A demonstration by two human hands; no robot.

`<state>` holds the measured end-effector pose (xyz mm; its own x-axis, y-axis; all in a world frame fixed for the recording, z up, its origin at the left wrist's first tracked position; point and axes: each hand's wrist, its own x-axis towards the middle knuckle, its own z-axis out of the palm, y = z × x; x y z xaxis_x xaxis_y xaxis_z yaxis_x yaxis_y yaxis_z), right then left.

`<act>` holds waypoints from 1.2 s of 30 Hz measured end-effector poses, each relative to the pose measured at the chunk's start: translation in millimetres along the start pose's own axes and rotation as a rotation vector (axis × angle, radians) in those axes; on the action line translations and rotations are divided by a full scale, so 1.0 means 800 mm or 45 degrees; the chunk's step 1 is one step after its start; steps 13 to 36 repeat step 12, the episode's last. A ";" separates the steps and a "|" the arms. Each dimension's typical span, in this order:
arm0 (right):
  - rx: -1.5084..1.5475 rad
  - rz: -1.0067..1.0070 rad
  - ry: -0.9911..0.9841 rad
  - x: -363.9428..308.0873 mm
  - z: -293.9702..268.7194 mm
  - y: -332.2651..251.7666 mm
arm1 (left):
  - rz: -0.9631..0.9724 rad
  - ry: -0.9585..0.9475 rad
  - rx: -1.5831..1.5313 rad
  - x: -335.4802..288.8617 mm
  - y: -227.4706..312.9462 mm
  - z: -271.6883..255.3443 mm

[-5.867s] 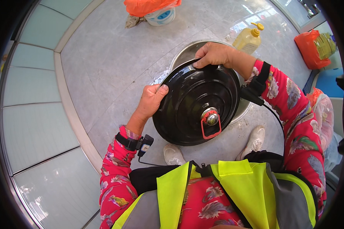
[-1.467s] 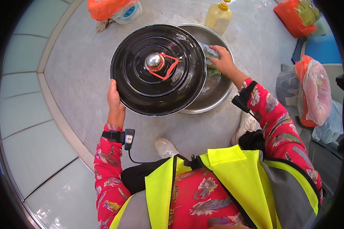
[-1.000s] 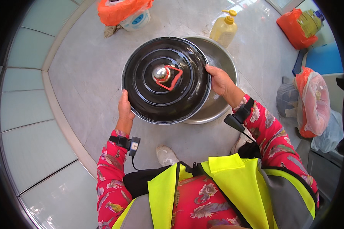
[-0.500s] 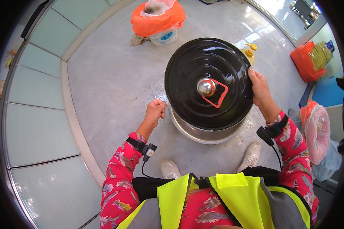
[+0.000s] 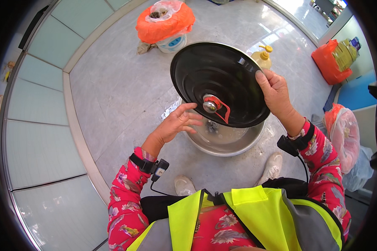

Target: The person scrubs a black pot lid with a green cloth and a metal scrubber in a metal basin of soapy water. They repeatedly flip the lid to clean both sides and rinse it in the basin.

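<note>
A wet black pot lid (image 5: pixel 234 77), with a silver knob (image 5: pixel 209 107) and a red loop at its middle, is held tilted over a metal basin (image 5: pixel 222 147). My right hand (image 5: pixel 277 93) grips the lid's right rim, thumb on the black face. Close to the lid's lower left edge, my left hand (image 5: pixel 178 123) has its fingers spread and holds nothing. Cloudy water lies in the basin, along with a dark, grey clump (image 5: pixel 212 126) that looks like a scouring pad. The lid hides the basin's far side.
Behind the lid stands a yellow pump bottle (image 5: pixel 262 57). A bucket with an orange bag (image 5: pixel 165 27) is at the far left. To the right are an orange bag with a yellow-green jug (image 5: pixel 331 62) and a pinkish plastic bag (image 5: pixel 344 136). Glass-panelled cabinets (image 5: pixel 42 111) line the left side.
The lid has tipped and shifted left, showing more of the basin and the clump. My left hand has opened from a closed shape and moved right, up to the lid's edge.
</note>
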<state>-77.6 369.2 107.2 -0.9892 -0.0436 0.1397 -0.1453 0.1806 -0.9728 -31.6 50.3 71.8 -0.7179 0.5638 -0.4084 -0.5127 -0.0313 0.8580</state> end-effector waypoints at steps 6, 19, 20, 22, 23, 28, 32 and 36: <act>-0.266 -0.308 0.052 -0.021 0.010 -0.022 | -0.003 -0.097 -0.194 0.014 0.003 0.029; -0.212 -0.884 -0.317 -0.074 0.049 -0.044 | 0.079 0.123 -0.582 0.020 -0.002 0.034; -0.212 -0.884 -0.317 -0.074 0.049 -0.044 | 0.079 0.123 -0.582 0.020 -0.002 0.034; -0.212 -0.884 -0.317 -0.074 0.049 -0.044 | 0.079 0.123 -0.582 0.020 -0.002 0.034; -0.212 -0.884 -0.317 -0.074 0.049 -0.044 | 0.079 0.123 -0.582 0.020 -0.002 0.034; -0.212 -0.884 -0.317 -0.074 0.049 -0.044 | 0.079 0.123 -0.582 0.020 -0.002 0.034; -0.212 -0.884 -0.317 -0.074 0.049 -0.044 | 0.079 0.123 -0.582 0.020 -0.002 0.034; -0.212 -0.884 -0.317 -0.074 0.049 -0.044 | 0.079 0.123 -0.582 0.020 -0.002 0.034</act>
